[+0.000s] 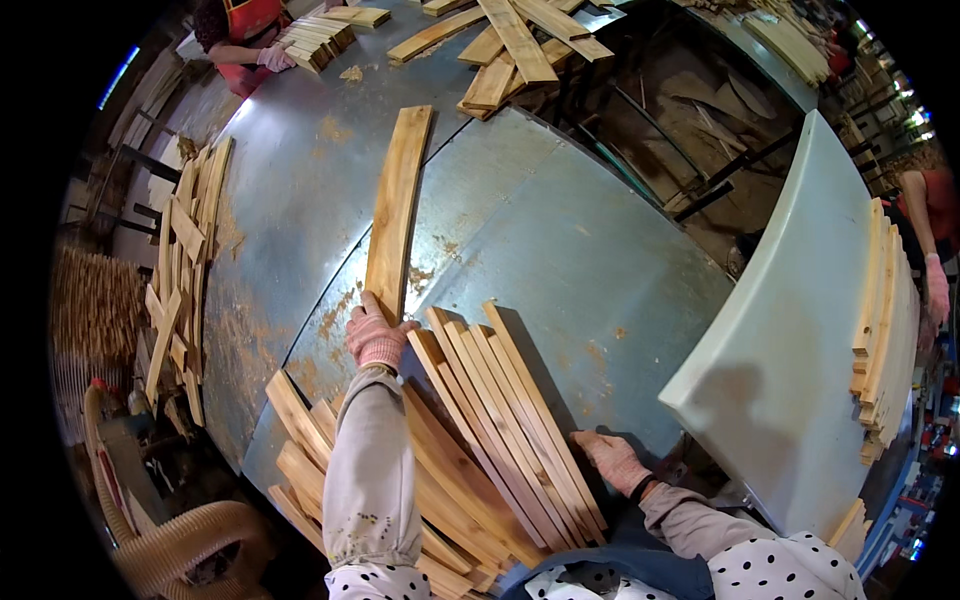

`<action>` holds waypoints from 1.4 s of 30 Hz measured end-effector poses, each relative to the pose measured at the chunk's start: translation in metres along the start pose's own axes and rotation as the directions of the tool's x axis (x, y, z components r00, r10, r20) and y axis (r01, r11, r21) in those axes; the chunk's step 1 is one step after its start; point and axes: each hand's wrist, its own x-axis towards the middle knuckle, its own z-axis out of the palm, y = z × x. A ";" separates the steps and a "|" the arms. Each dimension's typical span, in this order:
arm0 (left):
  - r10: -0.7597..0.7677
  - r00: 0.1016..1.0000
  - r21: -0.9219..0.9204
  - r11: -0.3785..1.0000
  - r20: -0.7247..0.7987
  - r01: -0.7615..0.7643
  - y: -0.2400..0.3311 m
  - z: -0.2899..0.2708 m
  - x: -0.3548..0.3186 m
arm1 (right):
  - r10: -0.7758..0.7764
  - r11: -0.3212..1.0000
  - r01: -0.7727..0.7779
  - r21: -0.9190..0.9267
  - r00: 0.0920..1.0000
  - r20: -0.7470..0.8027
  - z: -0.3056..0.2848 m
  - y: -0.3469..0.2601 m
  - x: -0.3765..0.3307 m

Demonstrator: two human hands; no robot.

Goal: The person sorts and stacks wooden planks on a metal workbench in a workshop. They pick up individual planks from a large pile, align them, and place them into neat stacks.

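My left hand (375, 335), in a pink knitted glove, grips the near end of a long flat wooden board (398, 205) that lies on the metal tabletop and points away from me. Just in front of my body, several narrow boards (505, 420) stand on edge, side by side in a row. To the right of that row is my gloved right hand (612, 460), with its fingers stretched toward the outermost board and nothing held; whether the fingertips touch it I cannot tell. More boards (300, 450) lie loosely under and beside my left forearm.
At the far side a pile of crossed boards (520, 50) lies by an opening in the metal table (300, 250). Another person's gloved hand (275, 57) rests by a board stack at far left. A pale curved panel (770, 330) rises right; a ribbed hose (190, 545) lies lower left.
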 end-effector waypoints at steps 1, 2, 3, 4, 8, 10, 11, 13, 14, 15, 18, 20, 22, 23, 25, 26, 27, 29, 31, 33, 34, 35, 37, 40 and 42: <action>0.003 1.000 -0.030 1.000 0.000 -0.003 0.006 -0.005 0.008 | 0.028 0.995 -0.030 0.094 0.999 0.017 -0.004 0.009 0.012; 0.050 0.999 -0.250 0.967 0.022 -0.043 -0.024 -0.001 0.018 | 0.102 0.981 -0.107 0.165 0.994 0.039 0.001 0.001 0.013; 0.098 0.995 -0.457 0.886 0.027 -0.075 -0.061 0.000 0.027 | 0.175 0.956 -0.186 0.228 0.982 0.068 0.006 -0.006 0.013; 0.173 0.985 -0.653 0.748 0.020 -0.119 -0.069 -0.006 0.027 | 0.150 0.953 -0.153 0.263 0.988 0.030 0.005 -0.015 0.008; 0.531 0.825 -0.890 -0.259 0.192 0.374 -0.074 -0.046 -0.021 | -0.296 0.902 0.385 0.195 0.881 -0.370 -0.005 0.008 0.030; 0.497 0.848 -0.815 -0.405 0.183 0.413 -0.078 -0.057 -0.071 | -0.484 0.866 0.495 -0.068 0.799 -0.356 0.011 -0.033 0.004; 0.489 0.854 -0.781 -0.456 0.180 0.426 -0.082 -0.058 -0.096 | -0.585 0.810 0.550 -0.201 0.740 -0.331 0.020 -0.055 -0.008; 0.457 0.884 -0.734 -0.569 0.092 0.370 -0.089 -0.051 -0.150 | -0.723 0.691 0.695 -0.199 0.665 -0.189 0.038 -0.071 -0.016; 0.545 0.838 -0.645 -0.625 0.044 0.440 -0.100 -0.041 -0.172 | -0.714 0.699 0.691 -0.182 0.688 -0.127 0.056 -0.091 -0.031; 0.554 0.832 -0.578 -0.673 0.019 0.461 -0.105 -0.035 -0.196 | -0.697 0.713 0.680 -0.172 0.714 -0.066 0.074 -0.110 -0.049; 0.475 0.880 -0.425 -0.792 0.020 0.438 -0.091 -0.025 -0.269 | -0.600 0.791 0.606 -0.089 0.796 0.087 0.105 -0.132 -0.071; 0.590 0.804 -0.360 -0.769 -0.079 0.529 -0.086 -0.020 -0.305 | -0.602 0.796 0.604 0.043 0.781 0.167 0.121 -0.132 -0.069; 0.654 0.739 -0.296 -0.746 -0.160 0.596 -0.084 -0.019 -0.337 | -0.590 0.807 0.556 0.200 0.770 0.243 0.133 -0.129 -0.069; 0.634 0.763 -0.279 -0.761 -0.128 0.585 -0.084 -0.014 -0.353 | -0.579 0.815 0.530 0.236 0.764 0.284 0.139 -0.136 -0.080; 0.607 0.789 -0.259 -0.780 -0.096 0.569 -0.072 -0.012 -0.376 | -0.536 0.812 0.301 0.500 0.723 0.436 0.147 -0.136 -0.082; 0.659 0.742 -0.119 -0.752 -0.122 0.648 -0.058 -0.036 -0.397 | -0.512 0.811 0.232 0.536 0.725 0.460 0.149 -0.138 -0.092; 0.726 0.684 -0.229 -0.680 -0.076 0.696 -0.056 -0.030 -0.405 | -0.487 0.807 0.161 0.569 0.726 0.486 0.147 -0.142 -0.104; 0.775 0.628 -0.444 -0.539 0.071 0.716 -0.048 -0.024 -0.419 | -0.460 0.818 0.222 0.530 0.806 0.373 0.117 -0.140 -0.102; 0.652 0.708 -0.629 -0.435 0.272 0.644 -0.035 -0.018 -0.445 | -0.452 0.869 0.342 0.356 0.842 0.293 0.083 -0.137 -0.107; 0.288 0.896 -0.893 -0.205 0.337 0.402 -0.053 0.011 -0.467 | -0.464 0.885 0.460 -0.068 0.884 -0.050 0.049 -0.118 -0.085; 0.057 0.976 -0.962 0.189 0.210 0.196 -0.077 0.049 -0.475 | -0.501 0.862 0.492 -0.117 0.864 -0.053 0.035 -0.102 -0.080; -0.109 0.993 -0.975 0.211 0.042 0.064 -0.094 0.074 -0.487 | -0.539 0.836 0.523 -0.168 0.839 -0.068 0.019 -0.085 -0.076; -0.252 0.928 -0.958 0.015 0.274 0.287 -0.120 0.091 -0.497 | -0.599 0.787 0.539 -0.300 0.783 -0.165 -0.020 -0.028 -0.036; -0.383 0.841 -0.908 0.011 0.382 0.418 -0.130 0.094 -0.515 | -0.478 0.787 0.305 -0.537 0.851 -0.217 -0.038 0.028 -0.021; -0.387 0.863 -0.853 0.276 0.323 0.443 -0.144 0.114 -0.506 | -0.435 0.809 0.272 -0.522 0.873 -0.219 -0.016 0.054 -0.021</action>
